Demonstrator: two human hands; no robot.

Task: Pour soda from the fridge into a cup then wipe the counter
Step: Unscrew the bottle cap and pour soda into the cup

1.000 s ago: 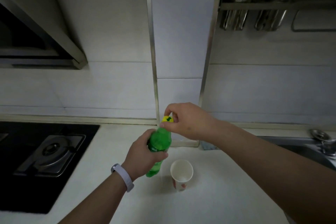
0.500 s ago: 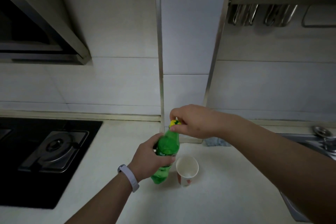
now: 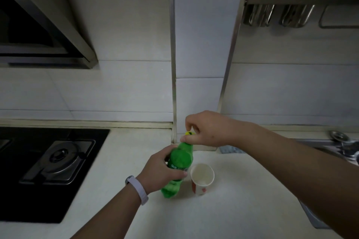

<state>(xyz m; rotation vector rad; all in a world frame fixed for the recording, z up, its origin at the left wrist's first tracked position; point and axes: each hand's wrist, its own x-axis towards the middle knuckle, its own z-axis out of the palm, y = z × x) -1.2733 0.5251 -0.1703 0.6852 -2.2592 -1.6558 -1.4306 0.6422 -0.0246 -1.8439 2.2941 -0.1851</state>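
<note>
A person stands at a kitchen counter [image 3: 242,209] with a green soda bottle [image 3: 179,161] upright on the white surface, the left hand [image 3: 163,170] wrapped around its middle and the right hand [image 3: 206,129] above it, thumb and forefinger pinching the yellow cap [image 3: 188,133]. Against the views from the last second, the pinch has shifted around the cap: the forefinger now arches higher over it and more of the yellow top shows — a sign, by this reading, that the cap is being twisted loose rather than merely held. It sits on the neck all the same, so no pouring has begun. A white paper cup [image 3: 202,177] with a red print stands just beside the bottle on its right, mouth up and apparently dry inside. The camera view has also tilted a little, so bottle and cup sit slightly farther right in the frame, though their places on the counter look unchanged. A pale wristband [image 3: 137,189] circles the left wrist; a black gas hob [image 3: 48,161] lies well to the left, and a sink fitting [image 3: 340,137] shows at the far right. No cloth for wiping can be identified with certainty — the cleaning step lies well ahead.
</note>
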